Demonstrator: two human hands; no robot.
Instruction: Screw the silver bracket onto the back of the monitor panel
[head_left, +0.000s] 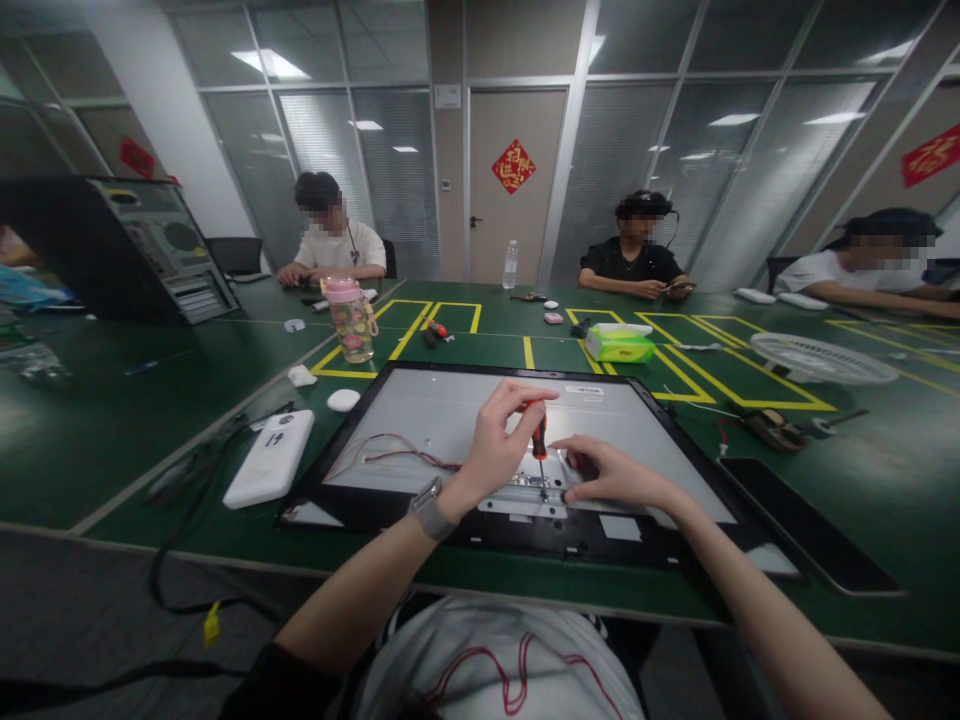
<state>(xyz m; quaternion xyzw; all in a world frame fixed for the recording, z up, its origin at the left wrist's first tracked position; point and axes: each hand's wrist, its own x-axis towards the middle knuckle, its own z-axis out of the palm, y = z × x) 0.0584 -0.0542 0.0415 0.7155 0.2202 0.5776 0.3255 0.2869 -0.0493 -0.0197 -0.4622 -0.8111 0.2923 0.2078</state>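
A flat display panel [405, 400] with a black frame lies on the green table, its grey metal back facing up. My left hand [501, 432], with a watch on the wrist, grips the top of a red and black screwdriver [539, 440] between thumb and fingers. The screwdriver stands nearly upright, its tip down at a metal bracket [517, 507] near the panel's front edge. Just right of the shaft is my right hand [611, 474], thumb and index finger apart around the bracket's end; contact is hard to tell. Thin wires [397, 448] run over the panel's left part.
Left of the panel lie a white power bank [271, 458] and black cables [202, 470]. Behind stand a pink-lidded bottle [351, 325] and a green tissue pack [619, 343]. To the right are a black slab [806, 525] and a white fan grille [821, 357]. Several people sit across.
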